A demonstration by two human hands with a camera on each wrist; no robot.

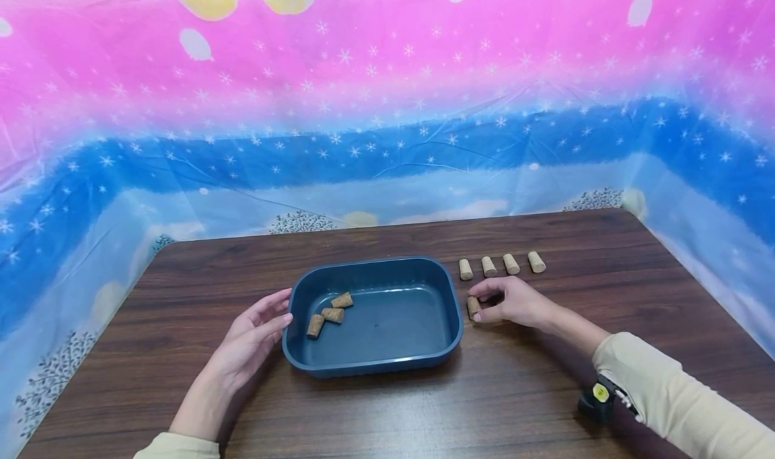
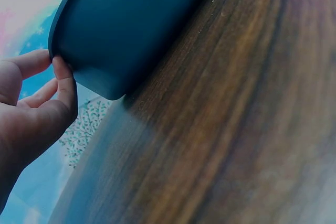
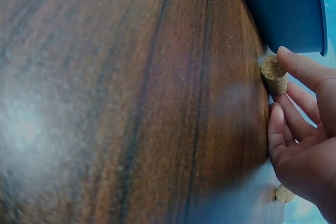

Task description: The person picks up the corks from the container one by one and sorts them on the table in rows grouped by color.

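In the head view my right hand pinches a cork stopper between thumb and fingers, just right of the dark blue basin. The right wrist view shows that cork near the table surface, with the thumb on it and other fingers below. My left hand rests its fingertips against the basin's left side at the rim, fingers fairly straight. Three darker corks lie inside the basin at its left end.
Several paler corks lie in a row behind the right hand, right of the basin's far corner. The brown wooden table backs onto a printed snowflake cloth. A dark wrist device hangs by the right sleeve.
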